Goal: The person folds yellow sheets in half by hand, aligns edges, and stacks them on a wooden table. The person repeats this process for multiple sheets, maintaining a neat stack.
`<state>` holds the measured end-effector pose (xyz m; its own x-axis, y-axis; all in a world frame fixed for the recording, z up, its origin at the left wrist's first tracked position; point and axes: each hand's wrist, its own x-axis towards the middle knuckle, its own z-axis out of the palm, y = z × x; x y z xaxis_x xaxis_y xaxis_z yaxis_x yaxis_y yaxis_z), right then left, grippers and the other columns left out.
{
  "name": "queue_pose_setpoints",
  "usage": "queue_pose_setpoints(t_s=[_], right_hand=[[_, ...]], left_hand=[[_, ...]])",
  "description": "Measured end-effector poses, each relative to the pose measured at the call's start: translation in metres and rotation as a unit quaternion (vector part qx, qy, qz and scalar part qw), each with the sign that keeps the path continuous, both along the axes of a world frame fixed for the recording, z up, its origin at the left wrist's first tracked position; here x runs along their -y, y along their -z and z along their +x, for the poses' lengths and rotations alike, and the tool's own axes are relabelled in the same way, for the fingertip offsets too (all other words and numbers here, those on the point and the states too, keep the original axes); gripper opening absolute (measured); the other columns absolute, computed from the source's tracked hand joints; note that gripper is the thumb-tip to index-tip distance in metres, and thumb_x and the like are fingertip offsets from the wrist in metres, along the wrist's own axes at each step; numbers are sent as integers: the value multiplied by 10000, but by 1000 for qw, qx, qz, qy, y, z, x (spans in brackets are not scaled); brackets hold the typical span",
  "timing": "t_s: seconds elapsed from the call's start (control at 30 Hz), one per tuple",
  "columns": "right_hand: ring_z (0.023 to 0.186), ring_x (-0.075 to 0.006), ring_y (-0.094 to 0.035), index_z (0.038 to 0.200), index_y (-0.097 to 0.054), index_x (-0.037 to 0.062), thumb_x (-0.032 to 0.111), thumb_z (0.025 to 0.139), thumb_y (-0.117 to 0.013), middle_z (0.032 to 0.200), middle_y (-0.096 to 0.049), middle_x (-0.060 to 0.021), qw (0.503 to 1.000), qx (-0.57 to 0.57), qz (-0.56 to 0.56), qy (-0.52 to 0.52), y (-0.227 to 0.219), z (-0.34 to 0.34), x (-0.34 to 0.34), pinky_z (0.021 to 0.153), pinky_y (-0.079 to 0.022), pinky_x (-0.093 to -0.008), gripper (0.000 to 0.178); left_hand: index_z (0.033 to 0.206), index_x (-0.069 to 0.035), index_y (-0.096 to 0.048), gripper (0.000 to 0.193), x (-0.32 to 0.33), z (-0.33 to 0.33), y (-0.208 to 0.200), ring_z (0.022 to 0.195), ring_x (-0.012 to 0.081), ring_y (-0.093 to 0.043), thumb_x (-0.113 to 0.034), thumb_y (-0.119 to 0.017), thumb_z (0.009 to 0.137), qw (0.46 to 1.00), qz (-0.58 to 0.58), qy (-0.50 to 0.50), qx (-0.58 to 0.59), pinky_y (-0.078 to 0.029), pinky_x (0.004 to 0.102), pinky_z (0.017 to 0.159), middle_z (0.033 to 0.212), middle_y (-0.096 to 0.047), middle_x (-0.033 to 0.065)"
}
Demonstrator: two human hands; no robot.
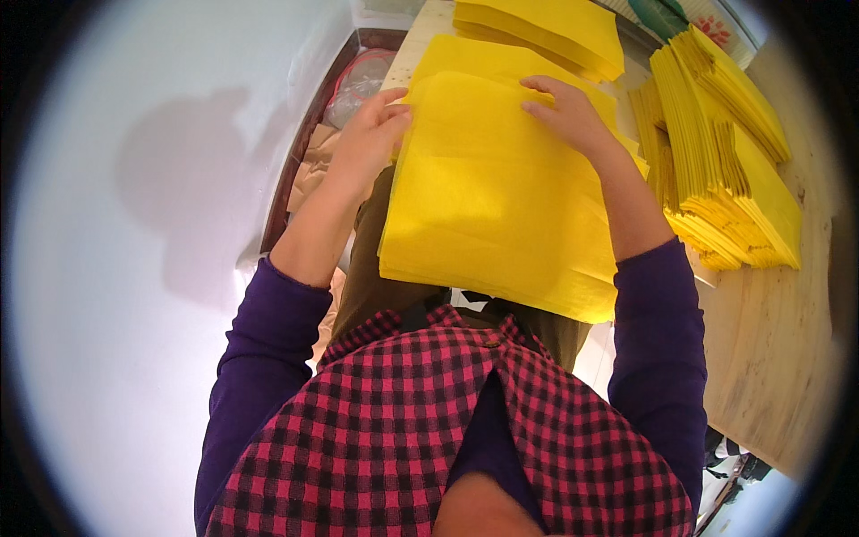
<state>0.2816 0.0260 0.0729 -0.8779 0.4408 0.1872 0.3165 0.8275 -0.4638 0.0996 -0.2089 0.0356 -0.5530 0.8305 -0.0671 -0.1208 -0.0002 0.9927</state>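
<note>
A stack of yellow fabric-like sheets (492,197) lies in front of me, its near end hanging over my lap. My left hand (371,134) is at the stack's upper left edge, with bent fingers closed on the margin. On the upper right part of the top sheet rests my right hand (573,115). Its thumb and forefinger are apart and touch the surface, and the other fingers are partly hidden. Further sheets stick out beneath the top one, behind and to the right.
Another yellow pile (546,36) lies beyond the stack. On the wooden table (761,358) at the right stand thick bundles of folded yellow pieces (716,161). Left of the stack are a clear plastic bag (362,85) and crumpled brown paper (315,166), beside a white wall (134,358).
</note>
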Motion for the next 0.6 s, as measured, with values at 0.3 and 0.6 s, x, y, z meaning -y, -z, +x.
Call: queue_pose_setpoints(t_s=[0.3,0.6], right_hand=[[1081,-268,-592,1157,-599,17,188,837,-627,1138,-636,-146,998,-18,-54,14,6,-23,11,928,-461,-340,364],[1064,-257,-596,1139,-612,33,181,827,-641,1126,-640,-129,997,-62,-34,10,-2,-14,18,914,-464,-333,346]], left_hand=[[1323,17,-413,626,-22,-9,2,870,156,-580,-122,-690,779,1000,1,-20,-8,-460,266,726,998,-616,106],[1229,35,-455,550,-37,1,2,741,166,-617,-19,-708,744,999,-1,-25,-23,-485,259,656,869,-640,103]])
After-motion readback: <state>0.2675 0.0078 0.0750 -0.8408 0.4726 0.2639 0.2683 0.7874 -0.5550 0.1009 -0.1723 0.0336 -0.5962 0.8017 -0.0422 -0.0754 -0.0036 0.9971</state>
